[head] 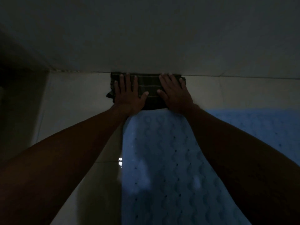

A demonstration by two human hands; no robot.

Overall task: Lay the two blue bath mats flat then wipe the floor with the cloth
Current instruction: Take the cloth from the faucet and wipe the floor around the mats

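A dark checked cloth (pixel 148 87) lies folded on the pale tiled floor (pixel 73 95), its far edge against the foot of the wall. My left hand (pixel 128 93) presses flat on its left half with fingers spread. My right hand (pixel 174 93) presses flat on its right half the same way. A light blue bath mat (pixel 162 159) with a wavy raised pattern lies flat between my forearms, its far end touching the cloth. A second blue mat (pixel 259 125) lies flat to the right, partly hidden by my right arm.
The room is dim. A plain wall (pixel 146 38) rises just behind the cloth, and a darker side wall (pixel 19 95) closes the left. A small bright reflection (pixel 120 159) shows on the floor beside the nearer mat.
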